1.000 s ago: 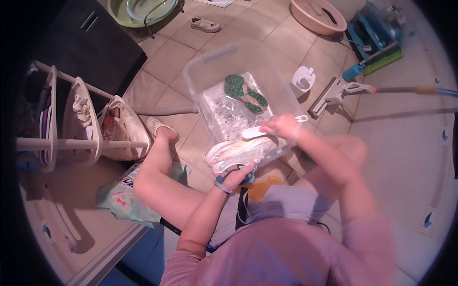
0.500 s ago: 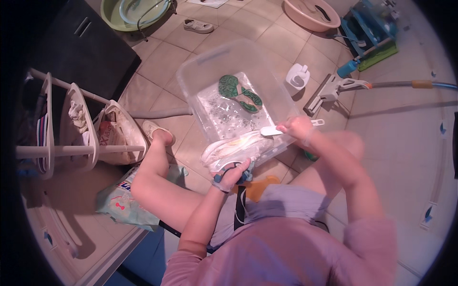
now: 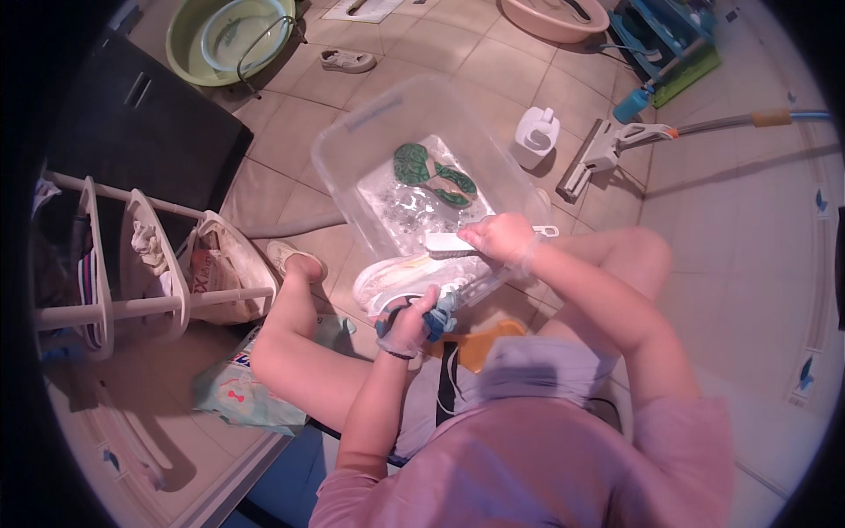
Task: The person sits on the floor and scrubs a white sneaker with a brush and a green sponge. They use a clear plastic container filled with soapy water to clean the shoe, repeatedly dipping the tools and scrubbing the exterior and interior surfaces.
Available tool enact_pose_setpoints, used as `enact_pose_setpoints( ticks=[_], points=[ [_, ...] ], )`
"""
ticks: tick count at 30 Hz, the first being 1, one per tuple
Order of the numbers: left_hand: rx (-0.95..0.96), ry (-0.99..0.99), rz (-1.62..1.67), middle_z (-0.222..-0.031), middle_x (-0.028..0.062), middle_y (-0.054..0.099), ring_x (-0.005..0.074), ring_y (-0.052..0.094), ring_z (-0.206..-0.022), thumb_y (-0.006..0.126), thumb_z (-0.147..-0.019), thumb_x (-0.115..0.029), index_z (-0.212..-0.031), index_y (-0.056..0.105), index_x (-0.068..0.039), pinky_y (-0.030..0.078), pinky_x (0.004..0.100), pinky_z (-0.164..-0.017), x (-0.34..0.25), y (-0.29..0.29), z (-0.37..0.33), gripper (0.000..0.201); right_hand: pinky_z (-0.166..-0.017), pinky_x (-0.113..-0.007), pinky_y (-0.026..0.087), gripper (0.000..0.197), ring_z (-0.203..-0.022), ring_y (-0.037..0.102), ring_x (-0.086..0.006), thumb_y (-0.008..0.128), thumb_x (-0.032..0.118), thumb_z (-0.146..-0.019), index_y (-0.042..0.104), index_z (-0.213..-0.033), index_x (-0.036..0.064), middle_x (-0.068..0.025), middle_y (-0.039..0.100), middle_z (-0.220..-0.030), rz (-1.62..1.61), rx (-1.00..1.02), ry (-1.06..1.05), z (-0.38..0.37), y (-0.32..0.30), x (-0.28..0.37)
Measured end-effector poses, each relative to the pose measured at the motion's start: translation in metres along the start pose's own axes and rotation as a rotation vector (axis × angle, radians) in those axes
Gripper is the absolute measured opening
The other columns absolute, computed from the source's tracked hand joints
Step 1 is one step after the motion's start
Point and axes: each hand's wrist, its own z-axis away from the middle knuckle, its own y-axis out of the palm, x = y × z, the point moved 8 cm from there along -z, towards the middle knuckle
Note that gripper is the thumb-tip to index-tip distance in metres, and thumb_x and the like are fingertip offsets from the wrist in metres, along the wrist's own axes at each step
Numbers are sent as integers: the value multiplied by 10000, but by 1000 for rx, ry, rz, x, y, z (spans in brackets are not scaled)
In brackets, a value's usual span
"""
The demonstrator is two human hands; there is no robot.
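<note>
The white shoe lies sideways before me, over the near end of a clear plastic tub. My left hand is clamped on its near side, thumb up, with bunched blue material next to my fingers; whether that belongs to the shoe I can't tell. My right hand is closed round the handle of a white brush, bristles down at the shoe's upper side. My two hands are apart from each other. In the tub, green patterned pieces lie among bubbly water. Just beyond its right side stands a white jug, and near that a mop head rests on the tiled floor. Another shoe sits past the tub's far left corner.
</note>
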Motion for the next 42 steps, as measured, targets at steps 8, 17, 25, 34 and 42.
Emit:
enact_pose_setpoints(
  ticks=[8, 17, 25, 34, 42],
  points=[
    [109, 128, 552, -1233, 186, 494, 320, 505, -1115, 411, -914, -461, -1263, 386, 54, 396, 412, -963, -27, 2, 20, 623, -683, -383, 492, 325, -781, 612, -300, 464, 396, -887, 675, -938, 154, -115, 645, -860, -188, -307, 19, 2, -50, 37],
    [113, 54, 828, -1296, 232, 426, 364, 439, -1178, 404, -864, -572, -1297, 326, 86, 323, 449, -1026, -41, -8, 6, 792, -743, -344, 476, 326, -825, 622, -285, 466, 347, -899, 652, -1021, 110, -141, 647, -905, -362, -327, 299, -1, -58, 13],
    [-120, 120, 526, -1256, 153, 480, 266, 478, -1143, 529, -884, -371, -1252, 416, 59, 367, 379, -993, -6, -9, -3, 577, -783, -338, 445, 414, -850, 604, -254, 430, 377, -911, 642, -992, 30, -159, 652, -880, -713, -361, 338, -33, -10, -2],
    [-299, 177, 2, -1290, 100, 453, 198, 420, -1173, 595, -833, -426, -1295, 400, 22, 309, 292, -999, 14, -18, -15, 672, -726, -432, 461, 424, -778, 599, -350, 390, 383, -896, 662, -779, 80, -165, 631, -795, -104, -270, 186, -9, -55, 10],
    [-499, -10, -53, -1250, 149, 484, 216, 455, -1143, 559, -811, -554, -1235, 434, 107, 318, 279, -981, -15, 2, 10, 795, -668, -432, 469, 451, -689, 602, -336, 377, 365, -902, 647, -709, 60, -145, 627, -728, 103, -243, 240, 20, -60, -12]
  ],
)
